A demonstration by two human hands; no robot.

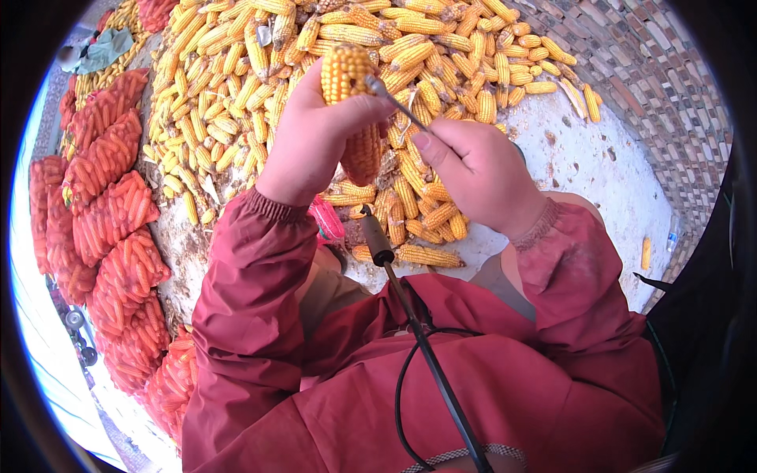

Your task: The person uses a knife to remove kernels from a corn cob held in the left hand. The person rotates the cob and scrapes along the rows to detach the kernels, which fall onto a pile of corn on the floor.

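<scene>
My left hand is wrapped around an ear of corn, held upright with its yellow kernels facing me. A few dark gaps show among the kernels near its upper end. In my right hand is a thin metal rod-like tool, gripped between thumb and fingers. The tool's blunt grey tip lies at the ear's right side, close to my left thumb; whether it touches the kernels I cannot tell. Its handle is hidden in my fist. Behind both hands spreads a large pile of husked corn ears.
Red mesh sacks full of corn are stacked along the left. A brick wall curves around the right. A black rod with a foam-covered end and a cable rises before my chest. One loose ear lies near a plastic bottle.
</scene>
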